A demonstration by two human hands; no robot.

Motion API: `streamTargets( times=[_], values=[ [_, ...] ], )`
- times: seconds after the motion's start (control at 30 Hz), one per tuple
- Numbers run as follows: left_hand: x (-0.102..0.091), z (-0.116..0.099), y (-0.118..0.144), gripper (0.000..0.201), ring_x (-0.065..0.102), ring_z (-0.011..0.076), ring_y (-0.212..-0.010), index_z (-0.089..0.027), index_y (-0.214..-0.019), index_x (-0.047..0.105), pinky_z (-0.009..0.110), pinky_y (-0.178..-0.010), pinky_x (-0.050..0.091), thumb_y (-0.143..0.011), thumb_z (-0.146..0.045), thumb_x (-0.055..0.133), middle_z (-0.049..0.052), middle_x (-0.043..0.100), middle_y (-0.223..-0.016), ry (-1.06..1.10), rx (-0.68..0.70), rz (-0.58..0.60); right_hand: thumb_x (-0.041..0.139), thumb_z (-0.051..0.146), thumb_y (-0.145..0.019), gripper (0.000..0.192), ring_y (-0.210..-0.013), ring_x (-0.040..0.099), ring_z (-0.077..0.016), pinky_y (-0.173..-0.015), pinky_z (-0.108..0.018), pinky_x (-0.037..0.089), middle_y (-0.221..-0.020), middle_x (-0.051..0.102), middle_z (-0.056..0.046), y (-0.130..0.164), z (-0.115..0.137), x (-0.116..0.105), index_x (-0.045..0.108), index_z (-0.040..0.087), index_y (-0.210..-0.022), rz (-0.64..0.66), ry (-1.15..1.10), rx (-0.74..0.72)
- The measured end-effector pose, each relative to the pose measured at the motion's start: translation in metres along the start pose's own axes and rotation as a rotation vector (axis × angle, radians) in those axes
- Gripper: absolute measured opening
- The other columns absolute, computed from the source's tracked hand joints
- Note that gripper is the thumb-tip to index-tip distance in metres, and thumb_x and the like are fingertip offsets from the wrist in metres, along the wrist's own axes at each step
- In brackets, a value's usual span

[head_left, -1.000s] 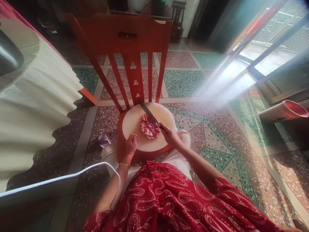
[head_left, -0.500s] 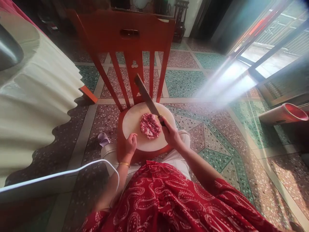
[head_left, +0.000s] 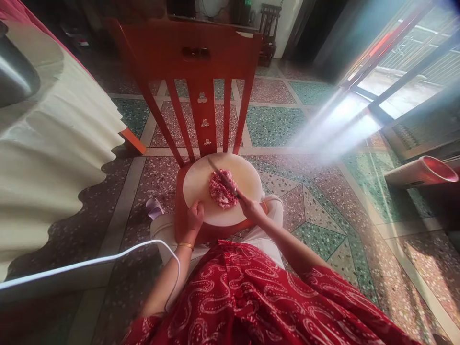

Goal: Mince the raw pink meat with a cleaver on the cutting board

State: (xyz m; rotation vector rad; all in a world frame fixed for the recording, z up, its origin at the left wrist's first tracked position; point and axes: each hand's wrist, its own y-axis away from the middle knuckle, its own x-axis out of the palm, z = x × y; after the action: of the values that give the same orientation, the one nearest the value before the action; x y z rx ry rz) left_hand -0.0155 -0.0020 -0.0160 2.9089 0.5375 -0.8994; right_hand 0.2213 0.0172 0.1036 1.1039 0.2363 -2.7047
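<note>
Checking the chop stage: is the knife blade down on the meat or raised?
Down: the knife lies across the meat, gripped by the right hand.

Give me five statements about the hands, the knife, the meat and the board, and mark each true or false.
1. The right hand holds a knife. True.
2. The knife's blade is raised high above the chair back. False: the blade is down on the minced meat.
3. The left hand rests at the near edge of the round cutting board. True.
4. The meat lies in a bowl on the floor. False: it sits in a pile on the board, which rests on the red chair seat.
5. The left hand holds a second knife. False: it holds no tool; it only touches the board's edge.
</note>
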Motion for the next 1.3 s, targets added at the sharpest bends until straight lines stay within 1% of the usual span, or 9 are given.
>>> streamTargets(
  times=[0.1, 0.27, 0.47, 0.57, 0.67, 0.83, 1.03, 1.2, 1.3],
  values=[
    [0.001, 0.001, -0.001, 0.029, 0.055, 0.013, -0.063, -0.017, -0.089, 0.062, 0.023, -0.06, 0.041, -0.085, -0.03, 0.037, 0.002, 0.062, -0.072, 0.027, 0.022, 0.015, 0.044, 0.027, -0.089, 0.043, -0.098, 0.065, -0.0211, -0.084, -0.032, 0.051, -0.11, 0.068, -0.003, 0.002, -0.001, -0.001, 0.05, 0.027, -0.132, 0.057, 0.013, 0.094],
    [0.003, 0.002, -0.003, 0.029, 0.056, 0.013, -0.065, -0.018, -0.09, 0.062, 0.023, -0.061, 0.042, -0.085, -0.028, 0.035, 0.002, 0.062, -0.072, 0.02, 0.012, 0.002, 0.038, 0.027, -0.092, 0.049, -0.113, 0.057, -0.0197, -0.096, -0.032, 0.045, -0.128, 0.057, -0.007, -0.003, 0.01, -0.005, 0.038, 0.021, -0.141, -0.141, -0.064, -0.129],
    [0.001, 0.001, -0.001, 0.027, 0.057, 0.0144, -0.066, -0.018, -0.089, 0.061, 0.024, -0.062, 0.043, -0.085, -0.028, 0.036, 0.003, 0.063, -0.073, 0.015, 0.031, -0.001, 0.043, 0.024, -0.089, 0.045, -0.095, 0.066, -0.0208, -0.086, -0.032, 0.05, -0.107, 0.069, -0.004, -0.007, -0.002, 0.002, 0.048, 0.024, -0.134, 0.053, 0.003, 0.095],
    [0.002, 0.001, -0.002, 0.028, 0.058, 0.0148, -0.068, -0.017, -0.088, 0.061, 0.025, -0.063, 0.043, -0.085, -0.028, 0.036, 0.004, 0.063, -0.073, 0.031, 0.041, 0.003, 0.04, 0.026, -0.09, 0.047, -0.105, 0.061, -0.0193, -0.091, -0.03, 0.047, -0.117, 0.065, -0.005, -0.011, 0.006, -0.007, 0.044, 0.021, -0.137, -0.058, -0.067, -0.02],
    [0.003, 0.002, -0.002, 0.028, 0.058, 0.0146, -0.069, -0.017, -0.09, 0.061, 0.024, -0.063, 0.043, -0.085, -0.028, 0.035, 0.004, 0.063, -0.074, 0.038, 0.052, 0.002, 0.038, 0.027, -0.091, 0.05, -0.113, 0.057, -0.0188, -0.094, -0.031, 0.046, -0.124, 0.06, -0.007, -0.01, 0.003, -0.003, 0.039, 0.02, -0.14, -0.138, -0.074, -0.091],
    [0.0, 0.0, -0.001, 0.027, 0.058, 0.0146, -0.069, -0.017, -0.088, 0.061, 0.024, -0.063, 0.043, -0.085, -0.027, 0.036, 0.003, 0.062, -0.071, 0.014, 0.047, 0.003, 0.042, 0.026, -0.089, 0.044, -0.094, 0.067, -0.0205, -0.084, -0.033, 0.051, -0.108, 0.069, -0.004, -0.006, -0.012, 0.008, 0.049, 0.024, -0.133, 0.063, 0.025, 0.08],
    [0.001, 0.0, -0.001, 0.028, 0.057, 0.0138, -0.066, -0.017, -0.089, 0.061, 0.024, -0.062, 0.043, -0.085, -0.027, 0.036, 0.003, 0.062, -0.071, 0.024, 0.049, -0.005, 0.039, 0.026, -0.09, 0.05, -0.105, 0.062, -0.0194, -0.091, -0.031, 0.048, -0.12, 0.063, -0.005, -0.013, 0.005, -0.001, 0.038, 0.023, -0.141, -0.129, -0.026, -0.109],
    [0.002, 0.003, -0.002, 0.027, 0.056, 0.0133, -0.062, -0.018, -0.087, 0.061, 0.023, -0.059, 0.042, -0.084, -0.027, 0.037, 0.002, 0.06, -0.067, 0.03, 0.036, 0.012, 0.042, 0.024, -0.089, 0.044, -0.091, 0.067, -0.0207, -0.082, -0.032, 0.052, -0.105, 0.07, -0.005, -0.01, -0.009, 0.009, 0.05, 0.023, -0.132, 0.067, 0.038, 0.049],
    [0.002, 0.004, -0.003, 0.027, 0.056, 0.0134, -0.062, -0.017, -0.087, 0.061, 0.023, -0.059, 0.042, -0.084, -0.028, 0.037, 0.002, 0.061, -0.069, 0.042, 0.04, 0.016, 0.04, 0.025, -0.09, 0.045, -0.099, 0.064, -0.0192, -0.087, -0.031, 0.05, -0.114, 0.066, -0.004, -0.014, -0.002, 0.001, 0.048, 0.023, -0.134, 0.007, -0.026, -0.012]
  ],
)
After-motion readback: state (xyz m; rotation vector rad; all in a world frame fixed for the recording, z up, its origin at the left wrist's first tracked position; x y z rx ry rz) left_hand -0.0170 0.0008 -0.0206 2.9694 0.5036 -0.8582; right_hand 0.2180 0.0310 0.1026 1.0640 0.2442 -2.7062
